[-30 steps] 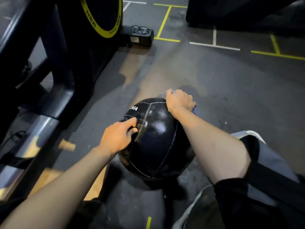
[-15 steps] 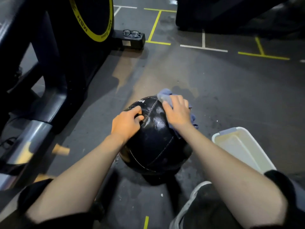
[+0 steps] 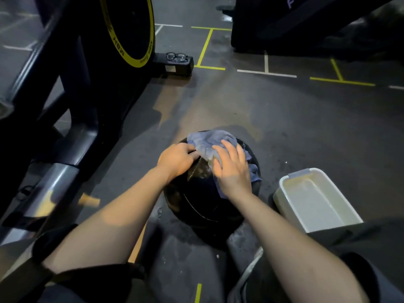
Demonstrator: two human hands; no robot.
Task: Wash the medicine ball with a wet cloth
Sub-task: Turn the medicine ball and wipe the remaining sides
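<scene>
On the dark gym floor (image 3: 295, 127), near its lower middle: black medicine ball (image 3: 203, 204). Both forearms reach forward over it. Right hand (image 3: 232, 169), fingers spread and nearly flat, presses a blue-grey cloth (image 3: 207, 142) draped on the ball's top. Left hand (image 3: 177, 159), fingers curled, grips the ball's upper left beside the cloth. White basin (image 3: 349, 212) just right of the ball. Glasses (image 3: 177, 56) on a black machine base (image 3: 175, 67); yellow and white floor lines (image 3: 204, 48) beyond.

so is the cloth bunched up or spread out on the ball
Spread out: the cloth drapes loosely over the top of the medicine ball, the right hand flat on it, the left hand at its edge.
</scene>
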